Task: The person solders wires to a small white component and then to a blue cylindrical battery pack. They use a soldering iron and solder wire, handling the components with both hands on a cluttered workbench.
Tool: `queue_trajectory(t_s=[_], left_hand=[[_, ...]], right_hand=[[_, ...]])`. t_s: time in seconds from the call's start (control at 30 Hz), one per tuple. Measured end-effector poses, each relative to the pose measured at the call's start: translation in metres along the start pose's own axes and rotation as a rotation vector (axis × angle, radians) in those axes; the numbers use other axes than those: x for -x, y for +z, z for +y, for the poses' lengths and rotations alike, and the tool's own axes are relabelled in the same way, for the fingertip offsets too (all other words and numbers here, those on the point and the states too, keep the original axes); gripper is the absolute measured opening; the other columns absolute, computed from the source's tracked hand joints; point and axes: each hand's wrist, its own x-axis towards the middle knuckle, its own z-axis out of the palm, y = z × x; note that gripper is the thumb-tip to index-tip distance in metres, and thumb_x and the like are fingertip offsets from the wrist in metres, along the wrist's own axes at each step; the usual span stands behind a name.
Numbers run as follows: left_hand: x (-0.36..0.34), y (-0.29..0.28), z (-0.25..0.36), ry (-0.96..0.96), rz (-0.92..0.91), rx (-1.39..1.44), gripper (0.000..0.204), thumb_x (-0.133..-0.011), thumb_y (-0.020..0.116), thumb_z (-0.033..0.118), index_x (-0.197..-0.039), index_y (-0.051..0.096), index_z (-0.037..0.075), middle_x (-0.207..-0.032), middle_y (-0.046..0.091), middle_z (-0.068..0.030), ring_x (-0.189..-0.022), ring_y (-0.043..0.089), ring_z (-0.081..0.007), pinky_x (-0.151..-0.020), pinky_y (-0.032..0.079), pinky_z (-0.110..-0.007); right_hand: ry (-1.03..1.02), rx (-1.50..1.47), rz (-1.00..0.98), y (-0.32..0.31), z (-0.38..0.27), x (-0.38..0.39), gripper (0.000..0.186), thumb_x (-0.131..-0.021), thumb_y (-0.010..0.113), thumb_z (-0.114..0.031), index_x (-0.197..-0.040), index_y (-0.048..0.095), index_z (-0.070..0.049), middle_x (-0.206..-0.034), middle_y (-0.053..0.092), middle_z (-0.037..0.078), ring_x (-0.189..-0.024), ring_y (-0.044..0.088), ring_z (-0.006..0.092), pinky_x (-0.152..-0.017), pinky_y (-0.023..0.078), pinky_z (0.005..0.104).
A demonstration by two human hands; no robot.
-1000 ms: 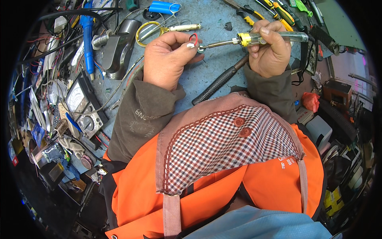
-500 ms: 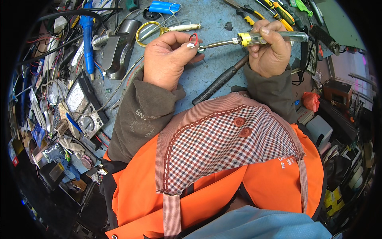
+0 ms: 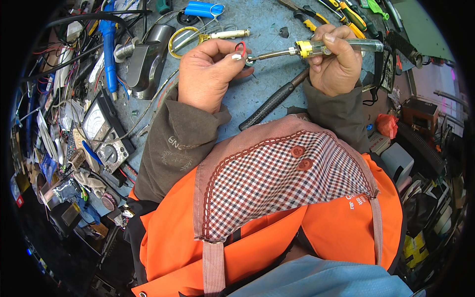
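My left hand [image 3: 208, 72] pinches a small greenish part [image 3: 250, 63] between thumb and fingers. A short loop of red wire [image 3: 241, 45] rises from it, and most of the part is hidden by the fingers. In my right hand [image 3: 337, 62] is a soldering iron [image 3: 357, 45] with a clear handle and a yellow collar, held like a pen. Its metal tip points left and meets the small part at my left fingertips. Below the iron, a hammer-like tool with a black textured grip [image 3: 267, 106] lies slanting on the blue bench [image 3: 277, 74].
Left of my hands lie a metal faucet-like body [image 3: 151, 62], a blue soldering iron [image 3: 109, 54] and an analog multimeter [image 3: 105, 131] amid tangled wires. Behind them are a blue cylindrical cell [image 3: 204, 9] and a yellow ring [image 3: 177, 42]. Yellow-handled pliers [image 3: 352, 17] lie at the far right.
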Motion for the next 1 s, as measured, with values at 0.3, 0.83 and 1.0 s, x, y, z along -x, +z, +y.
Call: queue_trajectory(t_s=[0.3, 0.83, 1.0], left_hand=[[0.0008, 0.0019, 0.0013, -0.002, 0.003, -0.005, 0.015, -0.097, 0.069, 0.0, -0.11, 0.071, -0.005, -0.107, 0.074, -0.0127, -0.092, 0.072, -0.0159, -0.084, 0.067, -0.034], [0.0012, 0.0013, 0.0013, 0.005, -0.006, -0.064, 0.01, -0.102, 0.068, 0.006, -0.108, 0.07, -0.001, -0.109, 0.073, -0.0115, -0.098, 0.07, -0.016, -0.087, 0.067, -0.038], [0.001, 0.0008, 0.0011, 0.004, -0.007, -0.047, 0.012, -0.1, 0.069, 0.005, -0.109, 0.07, -0.003, -0.109, 0.073, -0.0121, -0.097, 0.071, -0.016, -0.085, 0.067, -0.037]], right_hand=[[-0.022, 0.006, 0.003, 0.0004, -0.0005, 0.0011, 0.011, -0.089, 0.068, -0.006, -0.085, 0.057, -0.006, -0.09, 0.068, 0.014, -0.054, 0.055, 0.0145, -0.046, 0.045, 0.0281], [-0.095, -0.022, 0.02, 0.0, -0.0004, 0.0035, 0.012, -0.089, 0.066, -0.008, -0.086, 0.055, -0.006, -0.089, 0.066, 0.014, -0.051, 0.052, 0.015, -0.044, 0.043, 0.0276], [-0.086, -0.01, -0.008, -0.0024, -0.0002, 0.0026, 0.011, -0.089, 0.065, -0.009, -0.087, 0.054, -0.006, -0.089, 0.066, 0.015, -0.051, 0.052, 0.015, -0.044, 0.042, 0.0276]])
